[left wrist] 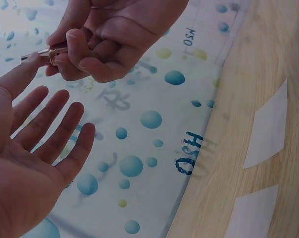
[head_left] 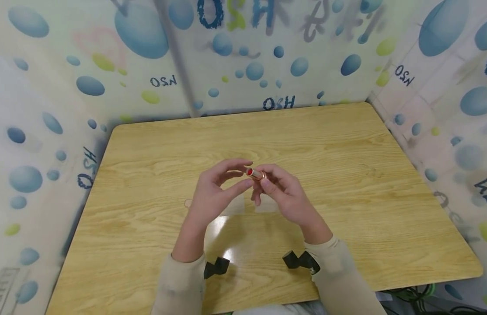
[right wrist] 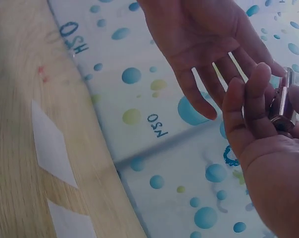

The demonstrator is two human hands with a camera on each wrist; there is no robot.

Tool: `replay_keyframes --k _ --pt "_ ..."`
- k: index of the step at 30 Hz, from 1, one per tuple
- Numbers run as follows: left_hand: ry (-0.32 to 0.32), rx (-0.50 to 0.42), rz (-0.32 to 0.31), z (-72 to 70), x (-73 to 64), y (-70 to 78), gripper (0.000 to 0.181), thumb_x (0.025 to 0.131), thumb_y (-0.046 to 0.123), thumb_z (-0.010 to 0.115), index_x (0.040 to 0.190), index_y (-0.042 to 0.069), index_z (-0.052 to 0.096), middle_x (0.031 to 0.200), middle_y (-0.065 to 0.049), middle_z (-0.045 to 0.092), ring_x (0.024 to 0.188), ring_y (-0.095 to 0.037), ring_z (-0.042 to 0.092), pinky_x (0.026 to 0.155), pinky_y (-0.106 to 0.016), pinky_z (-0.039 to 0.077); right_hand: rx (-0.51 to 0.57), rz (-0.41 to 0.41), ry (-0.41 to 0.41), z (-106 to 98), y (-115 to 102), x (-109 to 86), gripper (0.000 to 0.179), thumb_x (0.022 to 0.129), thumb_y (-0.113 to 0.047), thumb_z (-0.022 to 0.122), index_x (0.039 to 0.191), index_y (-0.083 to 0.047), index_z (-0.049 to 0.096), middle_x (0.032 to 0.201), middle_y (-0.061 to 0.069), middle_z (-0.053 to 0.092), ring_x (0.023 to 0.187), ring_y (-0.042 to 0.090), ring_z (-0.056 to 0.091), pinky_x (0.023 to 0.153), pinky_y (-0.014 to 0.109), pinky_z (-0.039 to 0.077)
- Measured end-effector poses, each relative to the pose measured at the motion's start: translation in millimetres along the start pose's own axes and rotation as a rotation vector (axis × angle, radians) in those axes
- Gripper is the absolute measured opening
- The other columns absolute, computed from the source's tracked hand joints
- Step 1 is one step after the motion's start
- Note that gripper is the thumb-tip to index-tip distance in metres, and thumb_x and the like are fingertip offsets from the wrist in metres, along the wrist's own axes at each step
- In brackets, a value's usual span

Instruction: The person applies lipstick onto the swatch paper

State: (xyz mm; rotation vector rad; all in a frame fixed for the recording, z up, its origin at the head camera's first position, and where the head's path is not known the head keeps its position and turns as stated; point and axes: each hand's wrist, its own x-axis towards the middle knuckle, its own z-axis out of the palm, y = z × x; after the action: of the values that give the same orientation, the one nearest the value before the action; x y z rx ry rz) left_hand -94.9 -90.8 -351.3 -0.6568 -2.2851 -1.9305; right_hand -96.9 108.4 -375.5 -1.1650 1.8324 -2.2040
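Observation:
A lipstick [head_left: 254, 174] with a red tip and a shiny rose-gold tube is held up over the middle of the table. My right hand [head_left: 287, 194] pinches its lower end between thumb and fingers. Facing it, my left hand [head_left: 212, 192] has its fingers extended and spread. In the left wrist view, the left thumb overlaps the tube's [left wrist: 39, 55] far end; whether it presses there I cannot tell. Two white paper pieces [head_left: 233, 205] lie on the table below the hands, partly hidden by them in the head view.
The wooden table [head_left: 326, 144] meets a wall covering [head_left: 243, 57] printed with blue and green dots. A small pinkish outline [head_left: 187, 203] shows beside the left wrist. Dark and green cables [head_left: 414, 293] hang past the front right edge.

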Motion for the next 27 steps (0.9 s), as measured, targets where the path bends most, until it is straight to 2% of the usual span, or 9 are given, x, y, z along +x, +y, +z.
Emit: replay_keyframes --k 6,10,13,19,22,27 --pt "0.029 -0.132 0.094 6.4 2.3 0.8 0.034 0.086 0.002 0.073 0.119 0.009 0.069 0.119 -0.008 0.069 0.111 -0.021 0.064 0.099 -0.042 0.053 0.214 -0.043 -0.060 4 -1 3.3 0.024 0.106 -0.005 0.034 0.123 -0.002 0.051 0.102 0.005 0.059 0.070 0.021 0.056 0.069 0.031 0.054" --pt "0.011 -0.158 0.129 9.0 2.9 2.2 0.033 0.086 0.000 0.072 0.118 0.007 0.069 0.119 -0.010 0.068 0.110 -0.022 0.064 0.098 -0.043 0.053 0.293 -0.030 -0.087 7 0 3.8 0.024 0.107 -0.008 0.031 0.120 -0.005 0.050 0.103 0.004 0.056 0.070 0.021 0.054 0.068 0.031 0.052" --pt "0.001 -0.158 0.136 10.3 2.1 3.4 0.030 0.087 0.003 0.072 0.117 0.005 0.069 0.118 -0.012 0.068 0.106 -0.021 0.065 0.097 -0.042 0.054 0.304 -0.021 -0.106 9 1 3.3 0.023 0.107 -0.010 0.030 0.115 -0.003 0.050 0.099 0.006 0.054 0.070 0.022 0.053 0.069 0.032 0.053" --pt "-0.012 -0.193 0.129 13.2 3.3 4.3 0.024 0.091 0.005 0.068 0.114 0.001 0.069 0.112 -0.019 0.070 0.098 -0.020 0.066 0.094 -0.041 0.055 0.290 0.042 -0.125 12 1 1.8 0.028 0.108 -0.019 0.029 0.121 -0.006 0.051 0.092 0.009 0.055 0.072 0.022 0.054 0.073 0.031 0.054" --pt "0.001 -0.187 0.109 14.3 4.0 5.6 0.022 0.091 0.006 0.068 0.112 0.000 0.070 0.110 -0.020 0.071 0.099 -0.019 0.068 0.095 -0.040 0.054 0.275 0.079 -0.123 13 0 1.5 0.030 0.108 -0.024 0.029 0.121 -0.008 0.051 0.091 0.012 0.053 0.073 0.022 0.055 0.074 0.031 0.054" --pt "0.044 -0.181 0.054 16.9 3.5 8.2 0.021 0.090 0.007 0.070 0.110 0.000 0.070 0.107 -0.019 0.072 0.099 -0.020 0.070 0.098 -0.040 0.053 0.251 0.095 -0.113 13 0 0.9 0.031 0.107 -0.028 0.030 0.119 -0.011 0.052 0.086 0.014 0.049 0.070 0.022 0.053 0.074 0.032 0.053"
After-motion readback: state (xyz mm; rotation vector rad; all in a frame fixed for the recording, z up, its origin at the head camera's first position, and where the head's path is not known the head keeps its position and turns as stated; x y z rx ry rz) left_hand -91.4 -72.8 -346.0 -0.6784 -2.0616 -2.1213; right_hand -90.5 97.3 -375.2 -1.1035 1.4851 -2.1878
